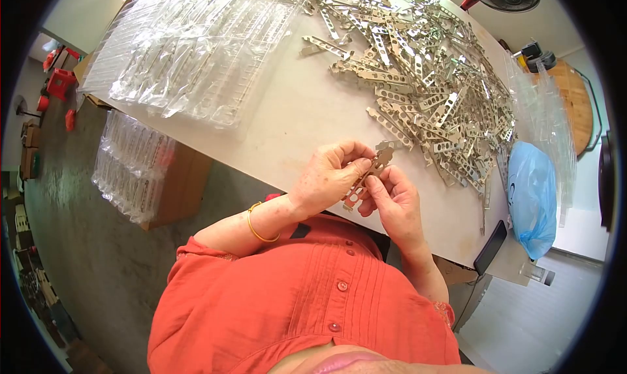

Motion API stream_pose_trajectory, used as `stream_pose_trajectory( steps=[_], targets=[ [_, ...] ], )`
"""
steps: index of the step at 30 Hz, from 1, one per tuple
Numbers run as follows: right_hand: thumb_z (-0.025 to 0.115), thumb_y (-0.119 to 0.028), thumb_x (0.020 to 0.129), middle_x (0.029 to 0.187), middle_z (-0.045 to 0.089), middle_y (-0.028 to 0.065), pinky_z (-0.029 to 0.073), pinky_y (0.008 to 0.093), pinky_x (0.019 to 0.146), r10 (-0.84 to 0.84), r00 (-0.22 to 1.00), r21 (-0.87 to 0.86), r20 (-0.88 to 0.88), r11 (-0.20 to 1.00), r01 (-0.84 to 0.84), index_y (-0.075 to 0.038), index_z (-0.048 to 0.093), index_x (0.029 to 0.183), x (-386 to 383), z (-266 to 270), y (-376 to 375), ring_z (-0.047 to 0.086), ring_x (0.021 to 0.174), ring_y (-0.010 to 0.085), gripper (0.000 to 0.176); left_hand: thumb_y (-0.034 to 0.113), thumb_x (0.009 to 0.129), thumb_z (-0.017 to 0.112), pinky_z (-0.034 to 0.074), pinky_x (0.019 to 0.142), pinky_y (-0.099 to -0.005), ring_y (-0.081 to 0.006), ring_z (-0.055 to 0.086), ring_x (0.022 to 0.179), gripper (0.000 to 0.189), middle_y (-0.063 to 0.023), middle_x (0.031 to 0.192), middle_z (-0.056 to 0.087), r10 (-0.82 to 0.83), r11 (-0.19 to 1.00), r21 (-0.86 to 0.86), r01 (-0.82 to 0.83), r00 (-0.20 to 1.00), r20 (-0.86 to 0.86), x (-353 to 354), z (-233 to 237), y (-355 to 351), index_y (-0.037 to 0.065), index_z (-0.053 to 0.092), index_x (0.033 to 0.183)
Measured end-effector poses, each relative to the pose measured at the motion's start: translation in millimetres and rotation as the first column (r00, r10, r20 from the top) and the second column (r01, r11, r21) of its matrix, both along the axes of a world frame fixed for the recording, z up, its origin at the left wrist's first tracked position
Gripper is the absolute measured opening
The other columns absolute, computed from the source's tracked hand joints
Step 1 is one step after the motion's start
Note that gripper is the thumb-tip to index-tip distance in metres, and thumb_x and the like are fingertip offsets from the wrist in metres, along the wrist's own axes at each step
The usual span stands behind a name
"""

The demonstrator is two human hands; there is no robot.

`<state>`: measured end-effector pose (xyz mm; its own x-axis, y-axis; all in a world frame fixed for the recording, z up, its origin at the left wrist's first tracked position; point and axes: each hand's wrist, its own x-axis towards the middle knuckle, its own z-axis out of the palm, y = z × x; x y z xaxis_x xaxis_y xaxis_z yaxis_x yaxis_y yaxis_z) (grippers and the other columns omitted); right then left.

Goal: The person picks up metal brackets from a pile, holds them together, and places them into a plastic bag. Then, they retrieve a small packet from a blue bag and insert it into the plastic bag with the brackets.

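A person in an orange shirt sits at the edge of a big table [294, 119]. Both hands are up in front of the chest, close together. The left hand [326, 178] has a gold bangle [256, 227] on its wrist. Its fingers are curled tight around a metal strip [380, 158] with holes in it. The right hand [395, 204] pinches the lower part of the same strip from the other side. The strip is in the air between the two hands, just above the near edge of the table. It may be more than one strip pressed together, but I cannot tell.

Farther back on the table is a big messy pile of strips [424, 80] just like it. To the left lie lots of clear bags [189, 54], and some seem to have strips inside. More bags sit on a box [179, 185] beside the table. A blue bag [532, 198] and a phone [491, 247] lie on the right.

I think the person is looking over or lining up this strip, one from the pile. If it is to go in a bag, one hand must let go and fetch one while the other hand keeps a firm hold.
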<state>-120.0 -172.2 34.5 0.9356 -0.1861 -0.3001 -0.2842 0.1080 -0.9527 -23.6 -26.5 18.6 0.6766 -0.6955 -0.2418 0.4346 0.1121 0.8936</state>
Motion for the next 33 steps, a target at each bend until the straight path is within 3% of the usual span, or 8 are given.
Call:
stream_pose_trajectory(
  steps=[8,11,15,20,24,27,29,33],
  targets=[
    [0.054,-0.016,0.103,0.076,0.069,0.0097,0.053,0.0288,0.055,-0.025,0.996,-0.323,-0.089,0.947,-0.005,0.000,0.062,0.108,6,10,6,0.067,0.063,0.0140,0.019,0.013,0.103,0.058,0.051,0.060,-0.0229,-0.0073,0.062,0.071,0.013,-0.0021,0.085,0.067,0.012,1.000,-0.029,-0.012,1.000,-0.002,-7,-13,-2,0.004,0.061,0.111],
    [0.058,-0.018,0.100,0.078,0.071,0.0159,0.054,0.0375,0.060,0.044,0.998,-0.533,-0.033,0.844,-0.055,-0.001,0.066,0.103,5,1,0,0.070,0.067,0.0305,0.019,0.015,0.104,0.056,0.051,0.062,-0.0222,-0.0070,0.063,0.074,0.014,-0.0026,0.087,0.068,-0.020,1.000,-0.024,0.019,0.998,-0.059,-5,-5,1,0.005,0.060,0.113],
    [0.059,-0.019,0.099,0.083,0.072,0.0172,0.054,0.0405,0.063,0.075,0.997,-0.537,-0.017,0.840,-0.072,-0.001,0.068,0.100,8,2,1,0.070,0.072,0.0353,0.020,0.014,0.104,0.054,0.045,0.054,-0.0202,-0.0048,0.060,0.072,0.013,-0.0006,0.086,0.066,0.028,0.999,0.028,-0.028,1.000,-0.008,-9,2,-1,0.005,0.060,0.111],
    [0.065,-0.019,0.096,0.080,0.073,0.0142,0.054,0.0380,0.061,0.085,0.993,-0.546,0.082,0.837,-0.027,-0.002,0.066,0.098,9,-7,0,0.072,0.072,0.0281,0.017,0.011,0.104,0.052,0.050,0.071,-0.0259,-0.0065,0.058,0.080,0.011,-0.0021,0.089,0.067,0.066,0.997,-0.039,-0.062,0.990,0.124,-10,-5,-2,0.003,0.058,0.109],
    [0.068,-0.018,0.094,0.080,0.072,0.0107,0.054,0.0339,0.061,0.043,0.999,-0.565,-0.001,0.824,-0.036,-0.003,0.065,0.106,11,4,-3,0.072,0.070,0.0230,0.019,0.010,0.104,0.051,0.049,0.072,-0.0259,-0.0067,0.056,0.077,0.011,-0.0027,0.091,0.067,0.076,0.997,0.018,-0.079,0.989,0.130,-6,-7,-1,0.003,0.057,0.108],
    [0.067,-0.014,0.095,0.086,0.070,0.0114,0.054,0.0325,0.060,-0.081,0.977,-0.481,0.199,0.860,0.170,-0.002,0.063,0.109,13,2,-8,0.070,0.068,0.0208,0.019,0.011,0.104,0.050,0.048,0.073,-0.0250,-0.0070,0.055,0.077,0.011,-0.0028,0.091,0.066,0.019,0.998,0.054,-0.028,0.987,0.160,-4,-2,0,0.004,0.057,0.109],
    [0.065,-0.012,0.096,0.097,0.069,0.0153,0.054,0.0342,0.062,-0.034,0.962,-0.426,0.272,0.892,0.152,-0.001,0.062,0.103,12,0,-8,0.068,0.069,0.0242,0.013,0.012,0.105,0.049,0.048,0.074,-0.0247,-0.0071,0.055,0.079,0.012,-0.0028,0.092,0.065,-0.039,0.998,0.051,0.033,0.993,0.112,-7,-5,0,0.004,0.057,0.109],
    [0.062,-0.008,0.096,0.089,0.063,0.0152,0.052,0.0376,0.067,0.077,0.961,-0.532,0.267,0.843,0.081,-0.002,0.061,0.099,13,2,-11,0.063,0.075,0.0313,0.008,0.015,0.106,0.048,0.043,0.068,-0.0199,-0.0049,0.056,0.081,0.013,-0.0019,0.095,0.065,-0.065,0.996,0.059,0.060,0.994,0.086,-11,-6,0,0.005,0.055,0.112]
  ],
)
